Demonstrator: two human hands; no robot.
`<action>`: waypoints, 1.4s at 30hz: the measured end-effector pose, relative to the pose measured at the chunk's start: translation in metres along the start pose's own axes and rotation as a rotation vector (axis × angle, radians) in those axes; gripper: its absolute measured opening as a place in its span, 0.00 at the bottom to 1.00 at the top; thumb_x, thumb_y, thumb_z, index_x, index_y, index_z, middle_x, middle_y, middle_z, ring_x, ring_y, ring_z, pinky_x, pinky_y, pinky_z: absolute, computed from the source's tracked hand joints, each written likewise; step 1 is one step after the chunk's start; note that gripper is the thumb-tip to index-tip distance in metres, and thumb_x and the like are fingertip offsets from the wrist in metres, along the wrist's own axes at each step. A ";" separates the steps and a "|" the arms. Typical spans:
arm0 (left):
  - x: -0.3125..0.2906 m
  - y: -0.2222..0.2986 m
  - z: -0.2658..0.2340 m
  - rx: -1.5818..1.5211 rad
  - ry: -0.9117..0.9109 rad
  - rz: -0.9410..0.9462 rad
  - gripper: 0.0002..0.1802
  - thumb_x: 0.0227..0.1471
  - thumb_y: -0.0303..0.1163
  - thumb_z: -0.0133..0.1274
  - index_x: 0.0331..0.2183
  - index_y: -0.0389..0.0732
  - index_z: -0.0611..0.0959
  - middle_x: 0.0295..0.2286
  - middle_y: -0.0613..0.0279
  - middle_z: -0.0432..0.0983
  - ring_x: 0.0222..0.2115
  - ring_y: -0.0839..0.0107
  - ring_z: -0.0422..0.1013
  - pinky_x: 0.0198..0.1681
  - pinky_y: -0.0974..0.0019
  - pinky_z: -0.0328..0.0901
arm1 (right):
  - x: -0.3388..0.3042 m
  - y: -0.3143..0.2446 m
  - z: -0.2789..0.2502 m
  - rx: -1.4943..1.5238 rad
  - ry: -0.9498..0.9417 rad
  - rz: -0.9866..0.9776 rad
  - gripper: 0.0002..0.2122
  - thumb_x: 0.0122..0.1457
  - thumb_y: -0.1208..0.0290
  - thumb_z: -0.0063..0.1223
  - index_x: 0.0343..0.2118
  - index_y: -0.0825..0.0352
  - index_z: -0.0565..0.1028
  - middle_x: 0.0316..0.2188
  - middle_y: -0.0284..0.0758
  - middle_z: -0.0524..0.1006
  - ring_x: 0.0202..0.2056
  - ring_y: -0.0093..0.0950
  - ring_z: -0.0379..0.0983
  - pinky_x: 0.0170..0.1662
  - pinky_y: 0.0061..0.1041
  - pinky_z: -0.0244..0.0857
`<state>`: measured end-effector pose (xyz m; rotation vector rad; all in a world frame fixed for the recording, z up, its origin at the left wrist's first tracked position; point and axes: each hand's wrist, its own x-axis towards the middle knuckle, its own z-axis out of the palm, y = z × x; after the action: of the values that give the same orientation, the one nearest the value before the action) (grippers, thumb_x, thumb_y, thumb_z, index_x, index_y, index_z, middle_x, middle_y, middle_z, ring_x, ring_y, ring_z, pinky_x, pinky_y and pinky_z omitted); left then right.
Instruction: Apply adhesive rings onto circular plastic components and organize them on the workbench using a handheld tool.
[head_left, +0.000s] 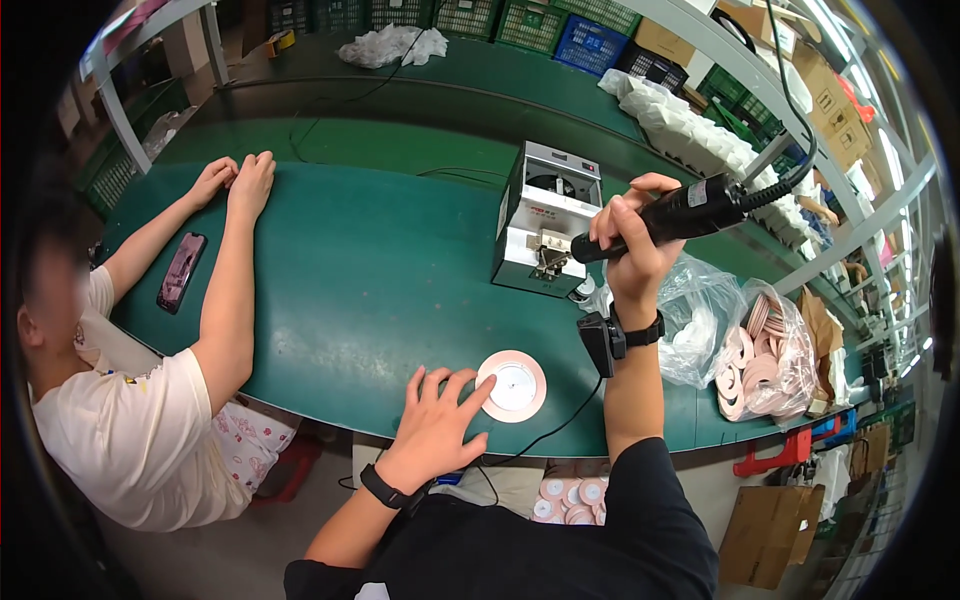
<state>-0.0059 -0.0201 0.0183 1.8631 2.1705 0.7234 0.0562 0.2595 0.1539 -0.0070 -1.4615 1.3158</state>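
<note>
A black corded electric screwdriver (700,207) is in my right hand (640,240), fingers wrapped round its body. Its narrow end points left, close to the front of a grey box-shaped screw feeder (520,222); whether its tip touches the feeder I cannot tell. My left hand (435,425) lies on the green table (370,300) with fingers spread. Its index fingertip reaches the left side of a round disc (513,390), which has a pale pink outer ring and a white centre with a small dark spot in the middle. The disc lies flat near the table's front edge.
Clear plastic bags (690,330) and a bag of pink rings (760,365) lie to the right. Below the table edge are several finished-looking discs (570,498). At the left a co-worker's forearms (228,280) rest by a phone (182,272). A cable (560,428) crosses the front edge.
</note>
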 end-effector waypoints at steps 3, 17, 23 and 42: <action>0.002 0.002 0.003 -0.005 0.003 -0.024 0.42 0.47 0.44 0.64 0.64 0.51 0.73 0.58 0.56 0.66 0.60 0.46 0.59 0.69 0.33 0.46 | 0.000 0.009 -0.001 -0.003 -0.013 -0.016 0.15 0.60 0.83 0.55 0.49 0.70 0.67 0.22 0.33 0.69 0.17 0.23 0.64 0.26 0.29 0.66; -0.003 0.003 0.013 0.036 0.085 -0.008 0.40 0.51 0.47 0.62 0.64 0.51 0.74 0.64 0.60 0.64 0.61 0.51 0.61 0.69 0.33 0.45 | -0.044 -0.020 -0.002 0.075 -0.083 0.294 0.17 0.59 0.83 0.56 0.49 0.69 0.65 0.19 0.31 0.68 0.15 0.24 0.63 0.23 0.29 0.63; -0.002 0.003 0.013 0.094 0.054 0.018 0.40 0.52 0.48 0.61 0.65 0.51 0.73 0.69 0.68 0.61 0.63 0.53 0.62 0.69 0.31 0.44 | -0.094 -0.015 -0.006 0.167 -0.257 0.285 0.17 0.59 0.86 0.59 0.47 0.69 0.65 0.20 0.33 0.72 0.18 0.21 0.68 0.24 0.25 0.67; 0.001 0.003 0.011 0.080 0.043 0.007 0.41 0.51 0.48 0.61 0.65 0.50 0.73 0.67 0.67 0.65 0.62 0.52 0.62 0.69 0.30 0.44 | -0.113 0.011 -0.018 -0.087 -0.390 0.395 0.14 0.57 0.87 0.61 0.39 0.68 0.68 0.22 0.33 0.73 0.21 0.21 0.69 0.26 0.23 0.66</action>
<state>0.0016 -0.0164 0.0100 1.9121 2.2514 0.6935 0.1058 0.2054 0.0650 -0.1068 -1.9180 1.6340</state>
